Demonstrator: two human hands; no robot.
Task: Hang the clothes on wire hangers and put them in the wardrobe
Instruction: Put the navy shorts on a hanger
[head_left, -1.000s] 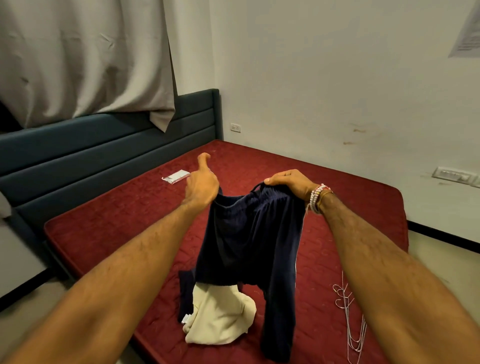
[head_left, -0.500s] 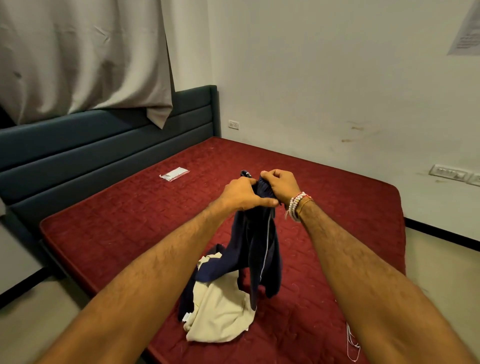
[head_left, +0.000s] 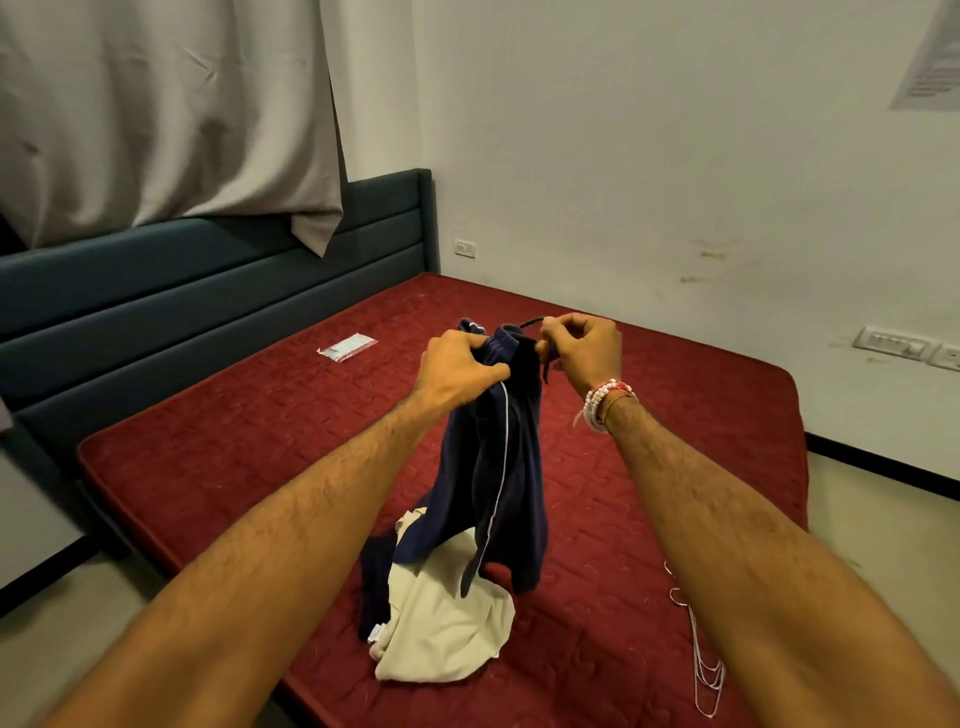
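Note:
Dark navy trousers (head_left: 498, 478) with a thin white side stripe hang folded lengthwise above the red mattress (head_left: 218, 447). My left hand (head_left: 457, 364) grips the bunched waistband. My right hand (head_left: 584, 351), beaded bracelets on its wrist, pinches the dark drawstring at the waistband's top. The trouser legs trail down onto a cream garment (head_left: 441, 623) that lies crumpled near the mattress's front edge, with another dark garment (head_left: 376, 587) beside it. White wire hangers (head_left: 701, 660) lie on the mattress at the right, partly hidden by my right forearm.
A teal padded headboard (head_left: 208, 291) runs along the left under a grey curtain (head_left: 156, 114). A small plastic packet (head_left: 347, 347) lies on the mattress near the headboard. White walls close the back and right, with sockets (head_left: 891, 343) at the right. No wardrobe is in view.
My hands came together from holding the waistband spread wide, so the trousers now hang folded lengthwise. My right hand then moved from the waistband to the drawstring.

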